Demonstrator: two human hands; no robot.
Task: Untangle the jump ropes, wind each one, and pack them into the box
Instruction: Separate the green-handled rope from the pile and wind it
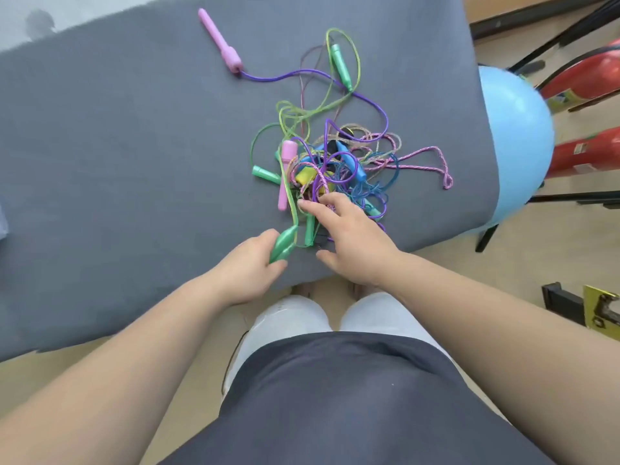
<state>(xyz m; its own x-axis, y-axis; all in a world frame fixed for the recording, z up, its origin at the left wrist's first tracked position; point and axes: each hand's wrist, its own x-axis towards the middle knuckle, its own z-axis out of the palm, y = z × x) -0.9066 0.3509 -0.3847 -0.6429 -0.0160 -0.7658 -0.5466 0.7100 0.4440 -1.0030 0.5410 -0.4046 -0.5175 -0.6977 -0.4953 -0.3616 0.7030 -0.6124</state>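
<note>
A tangled heap of jump ropes [339, 162] lies on the grey table [134, 146], with purple, green, blue and pink-braided cords mixed together. My left hand [250, 266] grips a green handle [283, 243] at the heap's near edge. My right hand [349, 239] reaches into the heap with fingers spread, touching the cords. A pink handle [219, 41] lies apart at the back, its purple cord running into the heap. Another pink handle [286, 172], a green handle [340, 67], a blue handle [350, 162] and a yellow piece [307, 176] sit in the pile. No box is in view.
A light blue ball [516, 135] sits just beyond the table's right edge. Red cylinders [590, 152] in black frames stand on the floor at far right. The table's near edge runs just under my hands.
</note>
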